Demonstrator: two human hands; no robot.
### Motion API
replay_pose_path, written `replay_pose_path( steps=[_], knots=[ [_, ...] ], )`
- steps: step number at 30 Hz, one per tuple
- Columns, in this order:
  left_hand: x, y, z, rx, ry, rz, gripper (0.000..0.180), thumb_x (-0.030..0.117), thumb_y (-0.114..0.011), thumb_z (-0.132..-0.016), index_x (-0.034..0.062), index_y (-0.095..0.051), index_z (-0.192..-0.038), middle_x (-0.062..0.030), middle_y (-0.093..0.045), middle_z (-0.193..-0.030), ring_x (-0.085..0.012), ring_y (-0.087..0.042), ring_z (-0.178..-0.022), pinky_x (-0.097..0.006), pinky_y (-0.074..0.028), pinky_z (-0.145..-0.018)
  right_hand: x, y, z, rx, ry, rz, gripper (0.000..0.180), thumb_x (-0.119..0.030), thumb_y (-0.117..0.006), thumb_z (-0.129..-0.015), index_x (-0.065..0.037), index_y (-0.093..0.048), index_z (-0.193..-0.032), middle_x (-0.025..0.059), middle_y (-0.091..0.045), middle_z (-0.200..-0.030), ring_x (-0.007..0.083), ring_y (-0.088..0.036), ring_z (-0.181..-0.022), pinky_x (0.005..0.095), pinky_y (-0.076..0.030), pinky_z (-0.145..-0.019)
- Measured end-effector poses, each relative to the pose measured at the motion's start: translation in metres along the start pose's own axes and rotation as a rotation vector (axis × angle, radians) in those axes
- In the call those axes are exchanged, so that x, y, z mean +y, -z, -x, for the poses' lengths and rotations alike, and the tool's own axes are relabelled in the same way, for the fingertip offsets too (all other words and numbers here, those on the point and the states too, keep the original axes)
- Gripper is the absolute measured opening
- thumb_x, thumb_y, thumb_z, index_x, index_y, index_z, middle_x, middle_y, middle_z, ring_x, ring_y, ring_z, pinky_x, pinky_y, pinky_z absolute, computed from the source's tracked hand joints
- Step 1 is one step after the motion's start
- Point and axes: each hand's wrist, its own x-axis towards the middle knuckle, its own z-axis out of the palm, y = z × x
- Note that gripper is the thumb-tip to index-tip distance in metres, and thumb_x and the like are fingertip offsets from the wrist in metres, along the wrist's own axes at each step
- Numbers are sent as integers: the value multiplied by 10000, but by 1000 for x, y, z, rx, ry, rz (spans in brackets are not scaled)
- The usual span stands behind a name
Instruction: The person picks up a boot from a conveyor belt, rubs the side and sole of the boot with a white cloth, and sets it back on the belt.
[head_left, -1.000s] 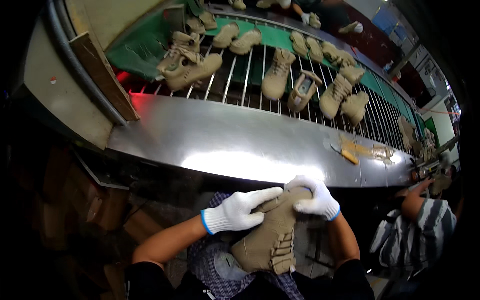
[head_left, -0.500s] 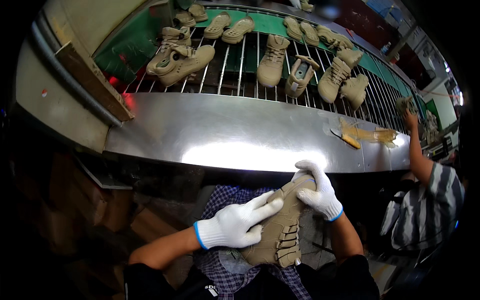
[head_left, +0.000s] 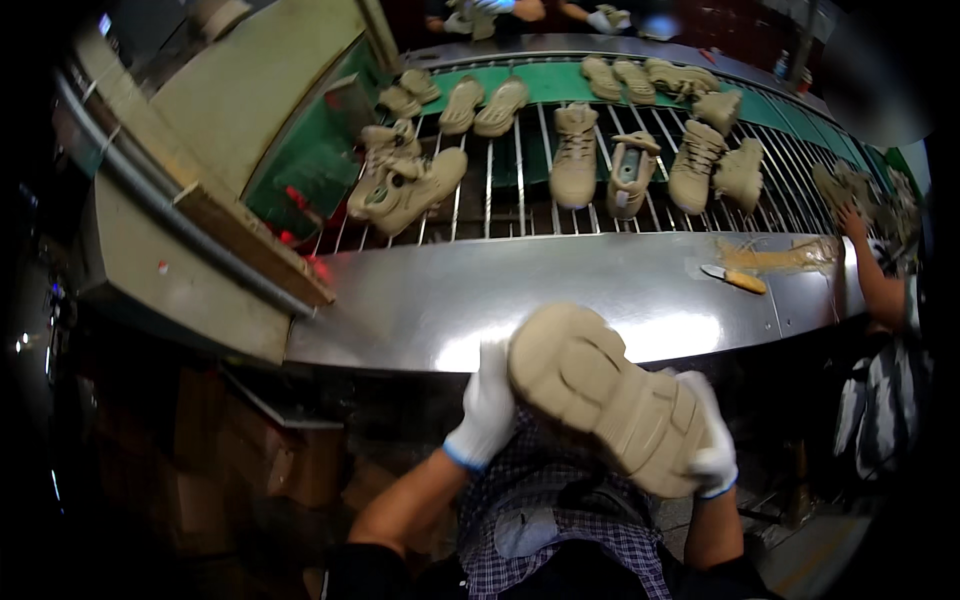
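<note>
A tan shoe (head_left: pixel 605 395) is held up over my lap with its treaded sole facing me, the rounded toe to the upper left and the heel to the lower right. My left hand (head_left: pixel 486 408), in a white knit glove with a blue cuff, grips the toe's left edge; some fingers are hidden behind it and blurred. Wrapped round the heel end is my right hand (head_left: pixel 714 440), gloved alike. The shoe's upper is turned away and out of sight. On the metal ledge ahead lies a knife (head_left: pixel 737 279) with a yellow handle.
Beyond the metal ledge (head_left: pixel 400 300) runs a rack of metal rollers (head_left: pixel 489 190) carrying several tan shoes (head_left: pixel 573 155) and loose soles (head_left: pixel 462 105). A beige machine housing (head_left: pixel 190 290) with a pipe stands at left. A co-worker's hand (head_left: pixel 852 222) touches shoes at right; other gloved workers stand across.
The shoe has turned over from laces showing to sole showing. My left hand has moved to its toe, my right hand to its heel. The view has shifted left.
</note>
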Motion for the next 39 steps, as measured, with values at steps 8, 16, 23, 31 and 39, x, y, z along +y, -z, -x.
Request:
replay_pose_path(
  steps=[8,16,23,31,39],
  knots=[
    [-83,-53,-35,-399,-188,-116,295,208,-566,-1062,-9,-738,-961,-153,-765,-984,-311,-713,-1071,-401,-546,-1003,89,14,43,43,-561,882,1156,-331,-963,-760,-52,-288,-1655,246,-513,-1552,322,-512,-1453,424,-426,-1216],
    [9,-27,65,-577,-404,-484,602,228,-848,-859,-23,-617,-1354,-288,-617,-1336,-421,-656,-1220,-454,-568,-1007,14,-23,34,-94,233,1107,741,-379,-944,-772,-28,-613,-1335,225,-585,-1355,372,-613,-1273,483,-534,-1072],
    [-23,-35,76,-391,-199,-430,672,130,-938,-696,-17,-586,-1249,-212,-633,-1203,-338,-688,-1037,-403,-579,-904,31,-10,7,-43,314,984,722,-370,-975,-739,-28,-581,-1238,166,-612,-1133,298,-634,-1049,414,-553,-900],
    [-23,-49,63,-333,-258,-466,733,143,-962,-663,29,-520,-1236,-166,-616,-1100,-319,-649,-948,-416,-560,-769,36,15,-4,-130,211,820,790,-407,-1002,-719,-57,-566,-1277,130,-610,-1141,268,-610,-1069,396,-544,-905],
    [-25,-39,48,-393,-12,-429,697,177,-995,-688,44,-486,-1146,-129,-591,-1015,-256,-624,-872,-366,-542,-700,38,20,-25,-144,65,762,767,-431,-999,-718,-89,-567,-1250,92,-606,-1090,231,-575,-994,365,-529,-824]
  ],
)
